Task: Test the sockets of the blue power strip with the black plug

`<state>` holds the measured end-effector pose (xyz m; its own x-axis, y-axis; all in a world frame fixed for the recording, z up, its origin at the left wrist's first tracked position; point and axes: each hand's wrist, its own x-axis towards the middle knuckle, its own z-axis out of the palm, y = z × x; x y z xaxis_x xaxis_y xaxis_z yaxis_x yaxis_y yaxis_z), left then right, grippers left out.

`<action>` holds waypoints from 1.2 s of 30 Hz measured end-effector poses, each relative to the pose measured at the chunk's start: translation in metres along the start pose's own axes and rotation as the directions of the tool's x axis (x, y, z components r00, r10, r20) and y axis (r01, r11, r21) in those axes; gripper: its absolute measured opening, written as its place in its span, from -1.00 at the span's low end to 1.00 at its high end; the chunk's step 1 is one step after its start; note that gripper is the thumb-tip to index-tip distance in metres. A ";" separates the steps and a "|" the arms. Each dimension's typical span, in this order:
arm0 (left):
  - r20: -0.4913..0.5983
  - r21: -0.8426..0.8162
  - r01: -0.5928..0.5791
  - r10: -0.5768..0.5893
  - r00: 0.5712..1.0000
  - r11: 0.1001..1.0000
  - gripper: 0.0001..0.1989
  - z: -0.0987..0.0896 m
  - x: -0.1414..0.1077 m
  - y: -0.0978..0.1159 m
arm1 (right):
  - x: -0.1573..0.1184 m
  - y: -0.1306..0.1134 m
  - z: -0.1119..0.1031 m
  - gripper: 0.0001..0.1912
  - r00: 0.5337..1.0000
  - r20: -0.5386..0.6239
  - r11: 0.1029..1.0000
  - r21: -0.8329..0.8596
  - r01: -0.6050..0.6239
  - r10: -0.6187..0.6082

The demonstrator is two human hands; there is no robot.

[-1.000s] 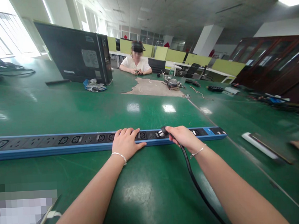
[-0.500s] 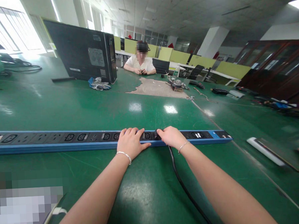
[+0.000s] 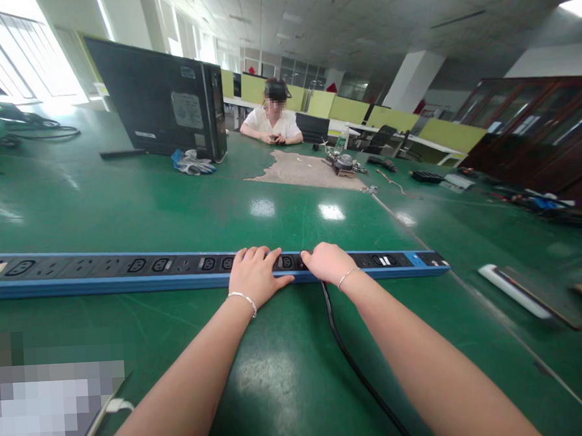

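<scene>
A long power strip (image 3: 111, 265) with a blue frame and black sockets lies across the table in front of me. My left hand (image 3: 253, 272) grips it around the middle, fingers over the far edge and thumb along the near edge. To the right, my right hand (image 3: 328, 263) is closed on a black plug over the strip's sockets. Most of the plug is hidden by the fingers, so how deep it sits in a socket cannot be seen. From under that hand a black cable (image 3: 344, 345) runs down toward the bottom edge.
Opposite me sits a person (image 3: 272, 121). A black computer case (image 3: 158, 101) and gloves (image 3: 193, 162) are at the back left. A small motor-like device (image 3: 344, 163) stands beyond the strip. A white-edged flat object (image 3: 514, 291) lies right; a blurred-out device lies lower left.
My right hand has shifted slightly left, and the plug shows less under the fingers. The cable has swung a little left. My left hand stays in place on the strip.
</scene>
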<state>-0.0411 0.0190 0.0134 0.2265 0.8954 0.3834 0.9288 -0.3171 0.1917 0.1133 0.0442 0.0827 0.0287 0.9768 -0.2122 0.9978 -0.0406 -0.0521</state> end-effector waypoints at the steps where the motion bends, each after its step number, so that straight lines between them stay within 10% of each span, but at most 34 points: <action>1: 0.003 0.003 0.004 -0.004 1.000 1.000 -0.39 0.000 0.000 0.000 | -0.002 -0.002 0.001 -0.46 1.000 -0.012 1.000 -0.008 0.000 0.000; 17: 0.023 0.017 0.025 -0.025 0.999 1.000 -0.41 -0.001 0.000 0.002 | -0.010 -0.002 0.017 -0.43 0.998 -0.053 0.999 0.033 -0.023 0.025; 27: -0.020 -0.060 -0.036 0.035 0.999 0.998 -0.52 -0.002 -0.001 0.007 | -0.002 0.041 0.038 -0.47 0.986 -0.127 0.880 0.449 0.158 -0.113; 32: -0.054 -0.181 0.009 -0.019 0.998 0.984 -0.65 -0.005 0.006 0.031 | -0.007 0.048 0.057 -0.73 0.877 -0.480 0.965 0.213 0.155 -0.035; 36: 0.158 -0.151 0.136 -0.112 0.981 0.979 -0.62 -0.010 0.024 0.056 | -0.007 0.050 0.074 -0.71 0.757 -0.641 0.966 0.091 0.241 -0.128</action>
<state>0.0131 0.0195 0.0425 0.1646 0.9633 0.2119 0.8958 -0.2359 0.3766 0.1587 0.0201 0.0089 -0.0683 0.8791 0.4718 0.9656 0.1772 -0.1904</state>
